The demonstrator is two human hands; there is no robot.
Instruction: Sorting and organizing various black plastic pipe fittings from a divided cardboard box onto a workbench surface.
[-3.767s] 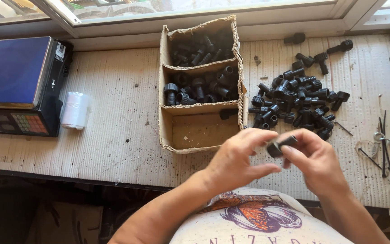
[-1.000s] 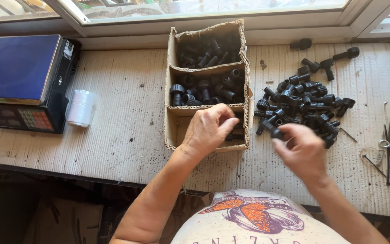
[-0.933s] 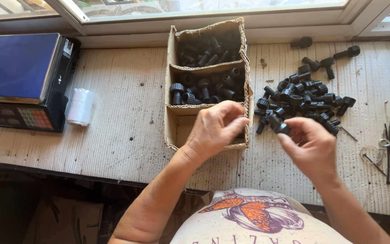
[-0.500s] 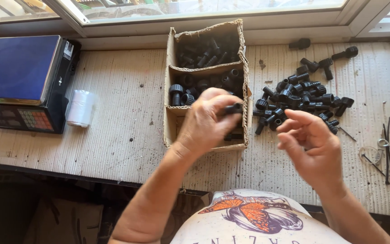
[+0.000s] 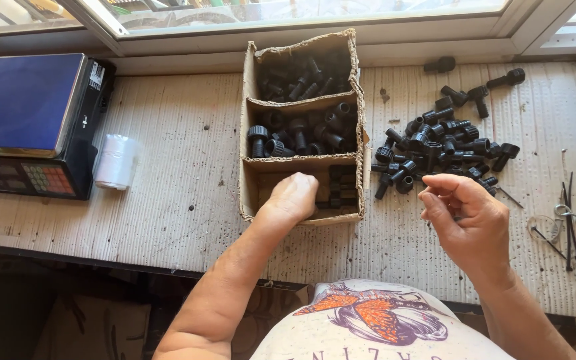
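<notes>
Left hand point(image 5: 293, 198), fingers curled downward, reaches into the nearest compartment of the cardboard box point(image 5: 299, 123); whether it grips a part cannot be told. Right hand point(image 5: 469, 223) hovers loosely open and empty, just short of the loose pile of black fittings point(image 5: 443, 148). Progress, as judged: the near compartment holds a few stacked assembled fittings point(image 5: 342, 187), the middle and far compartments hold more black parts, and a sizeable pile remains unsorted. Beyond lie a worn, ridged pale bench point(image 5: 168, 160), a white roll point(image 5: 117, 161), a weighing scale point(image 5: 29, 120) at left, wire pieces point(image 5: 568, 220) at right, and a window sill point(image 5: 315, 40).
</notes>
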